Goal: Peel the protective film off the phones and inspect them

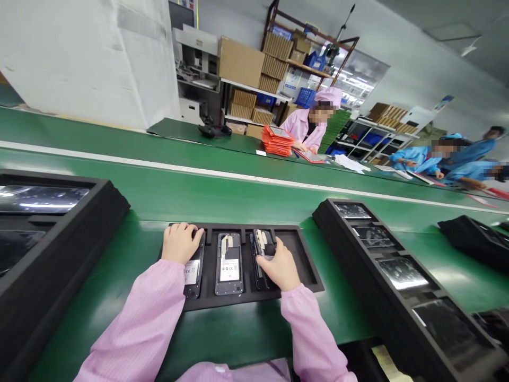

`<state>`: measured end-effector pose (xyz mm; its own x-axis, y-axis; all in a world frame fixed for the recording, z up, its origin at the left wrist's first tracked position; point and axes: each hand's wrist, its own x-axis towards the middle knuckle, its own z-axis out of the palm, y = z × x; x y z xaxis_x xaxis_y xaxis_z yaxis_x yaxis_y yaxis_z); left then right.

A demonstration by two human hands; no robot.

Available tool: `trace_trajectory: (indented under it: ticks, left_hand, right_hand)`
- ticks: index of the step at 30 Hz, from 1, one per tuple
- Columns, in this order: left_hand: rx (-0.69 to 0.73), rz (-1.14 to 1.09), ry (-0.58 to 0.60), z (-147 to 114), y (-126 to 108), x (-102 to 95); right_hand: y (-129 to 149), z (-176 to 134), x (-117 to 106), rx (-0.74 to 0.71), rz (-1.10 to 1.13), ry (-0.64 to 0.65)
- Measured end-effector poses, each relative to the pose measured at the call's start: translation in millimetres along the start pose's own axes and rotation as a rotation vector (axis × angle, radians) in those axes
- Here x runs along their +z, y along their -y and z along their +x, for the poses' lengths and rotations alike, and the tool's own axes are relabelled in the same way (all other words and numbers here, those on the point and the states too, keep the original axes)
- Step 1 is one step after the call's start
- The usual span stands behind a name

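A black foam tray (306, 260) in front of me holds phones lying back side up, with white labels and pale tape on them. My left hand (180, 244) is curled over the upper part of the leftmost phone (193, 278), thumb along its right side; its fingertips are partly hidden. The middle phone (229, 265) rests in its slot, untouched. With my right hand (280, 265) I grip the third phone (259, 260), thumb across its back and fingers at its right side. That phone is tilted in its slot. The rightmost slot holds no phone.
Stacked black foam trays with phones stand at left (95, 212) and right (382, 260) on the green bench (238, 339). Beyond a white strip, a person in pink (306, 124) works beside stacked red sleeves (276, 140). People in blue sit farther right.
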<state>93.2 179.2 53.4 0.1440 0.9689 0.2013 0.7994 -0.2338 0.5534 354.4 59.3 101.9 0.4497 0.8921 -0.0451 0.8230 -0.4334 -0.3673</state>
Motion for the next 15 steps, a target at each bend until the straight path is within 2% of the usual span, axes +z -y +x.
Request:
trace_trajectory:
  ticks: [4,8,11,15]
  left_hand:
    - [-0.071,-0.236,-0.061,-3,-3,-17.3]
    - [-0.126,-0.596,-0.003,-3,7,-32.0]
    - [-0.146,-0.903,0.149,-2,18,-35.7]
    - [-0.165,-1.216,0.444,-6,26,-35.3]
  right_hand:
    - [11,-2,25,0.036,-0.182,-0.036]
    - [14,-1,34,0.054,-0.261,-0.053]
    - [17,-2,37,0.063,-0.304,-0.009]
    - [19,2,26,0.070,-0.248,0.086]
